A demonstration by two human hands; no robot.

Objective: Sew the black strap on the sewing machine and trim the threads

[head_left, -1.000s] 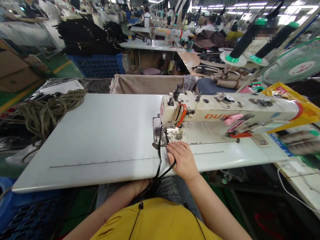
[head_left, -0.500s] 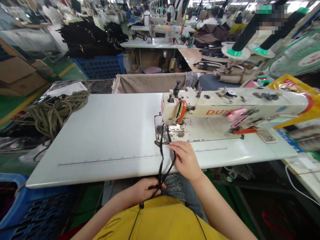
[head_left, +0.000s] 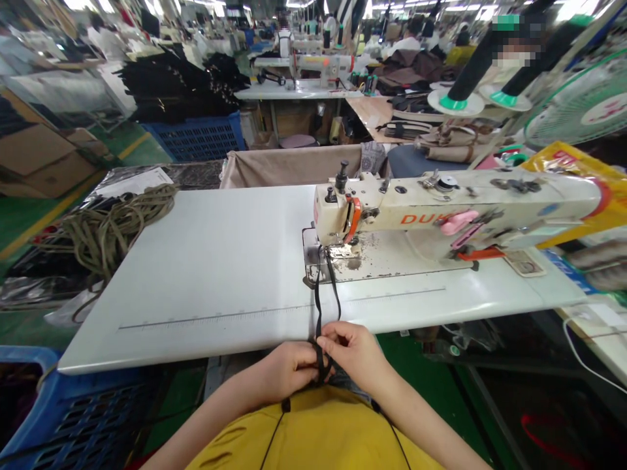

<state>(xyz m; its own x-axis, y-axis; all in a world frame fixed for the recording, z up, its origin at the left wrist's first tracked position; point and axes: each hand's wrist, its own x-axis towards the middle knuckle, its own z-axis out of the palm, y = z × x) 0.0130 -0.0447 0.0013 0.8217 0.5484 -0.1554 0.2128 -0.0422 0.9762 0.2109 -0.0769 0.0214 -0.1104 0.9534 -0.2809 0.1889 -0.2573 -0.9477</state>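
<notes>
A narrow black strap [head_left: 318, 307] runs in two strands from under the needle area of the white sewing machine [head_left: 382, 209] down over the table's front edge. Close to my body, my left hand [head_left: 298, 367] has its fingers closed around the gathered lower part of the strap. My right hand [head_left: 350, 349] pinches the strap just beside the left one, thumb and forefinger together. Both hands are at the front edge of the white table [head_left: 235, 261]. The fingers partly hide the lower end of the strap.
Olive straps [head_left: 117, 225] lie heaped at the table's left end. A blue crate [head_left: 73, 418] stands at the lower left. Thread cones [head_left: 473, 72] and a green fan [head_left: 588, 104] are at the right. A beige cloth-lined bin [head_left: 294, 166] sits behind the table.
My right hand has come down from near the machine's plate toward my body, joining the left hand. The left hand has shifted slightly up; the strands remain under the machine.
</notes>
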